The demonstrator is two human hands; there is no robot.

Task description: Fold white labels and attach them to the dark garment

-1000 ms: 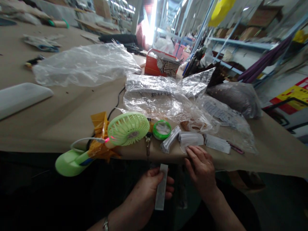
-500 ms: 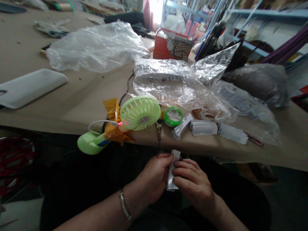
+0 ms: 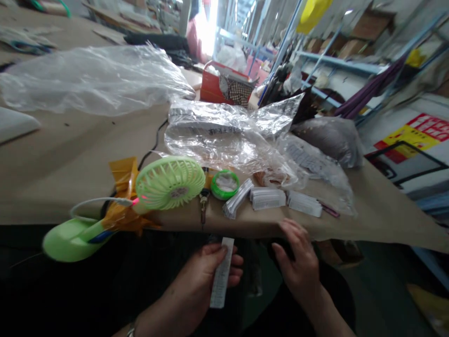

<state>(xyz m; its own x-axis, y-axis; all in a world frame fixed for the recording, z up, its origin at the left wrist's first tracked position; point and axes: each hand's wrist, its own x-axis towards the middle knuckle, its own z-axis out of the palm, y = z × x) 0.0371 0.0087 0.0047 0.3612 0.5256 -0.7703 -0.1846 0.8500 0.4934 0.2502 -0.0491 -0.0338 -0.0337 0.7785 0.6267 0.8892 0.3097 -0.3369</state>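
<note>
- Since half a second ago our hands have come apart: the right hand (image 3: 298, 267) has left the white label strip (image 3: 221, 274) and risen toward the desk (image 3: 70, 159) edge, while the left hand (image 3: 206, 276) keeps the strip alone.
- Our left fingers (image 3: 229, 271) are clamped on the strip, thumb on one face and fingertips on the other; it stands nearly upright below the desk edge, over our dark lap.
- Our right fingers (image 3: 291, 231) are loosely spread and hold nothing; their tips lie at the desk edge, just below the stacks of white labels (image 3: 268, 199).
- Three such stacks sit in a row near the edge, the leftmost leaning on its side, just beside a small green round tin (image 3: 226, 184).
- A green handheld fan (image 3: 168, 182) lies left of the tin, its handle sticking out past the desk edge, with orange tape (image 3: 122, 187) wrapped about its neck and a white cable (image 3: 94, 202) plugged in.
- Behind the stacks lie crumpled clear plastic bags (image 3: 228, 135), and farther back a red box (image 3: 217, 89).
- A key (image 3: 203, 206) hangs over the edge between fan and tin.
</note>
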